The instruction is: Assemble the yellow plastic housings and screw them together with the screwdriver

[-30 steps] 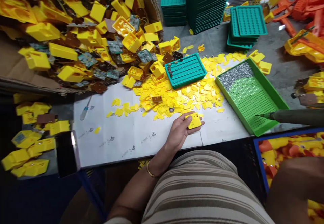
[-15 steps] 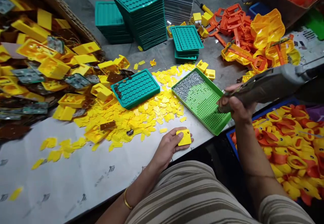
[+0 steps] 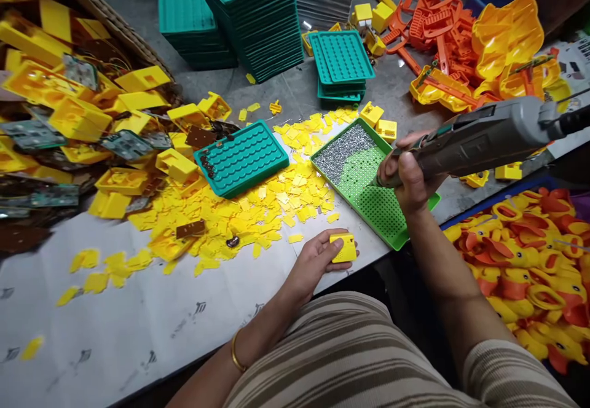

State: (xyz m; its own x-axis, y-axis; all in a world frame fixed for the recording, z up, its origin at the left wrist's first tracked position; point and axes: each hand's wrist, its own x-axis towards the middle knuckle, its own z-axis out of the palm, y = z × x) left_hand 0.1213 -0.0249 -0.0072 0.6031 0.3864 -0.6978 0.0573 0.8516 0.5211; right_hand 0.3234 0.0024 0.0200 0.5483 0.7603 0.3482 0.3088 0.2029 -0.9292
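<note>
In my left hand [image 3: 318, 259] is a small square yellow plastic case [image 3: 343, 248], gripped between thumb and fingers near the table's front edge. My right hand [image 3: 412, 177] is wrapped round a grey electric screwdriver [image 3: 479, 141], its nose pointing down and left over a green perforated tray [image 3: 391, 236]. Silvery screws [image 3: 343, 150] are heaped in the tray's far left end. The screwdriver's tip is over the tray's holes; whether it touches them I cannot tell.
Loose yellow plastic pieces [image 3: 249, 223] cover the table's middle. A teal tray [image 3: 244, 156] lies on them, with tall teal stacks [image 3: 267, 39] behind. Yellow cases with circuit boards fill a carton [image 3: 124, 45] at left. Orange parts [image 3: 437, 21] and a bin of yellow-orange duck parts [image 3: 530, 260] are at right.
My right hand and the screwdriver have moved left, further over the green tray towards the screws. My left hand still holds the yellow case, shifted slightly right in view.
</note>
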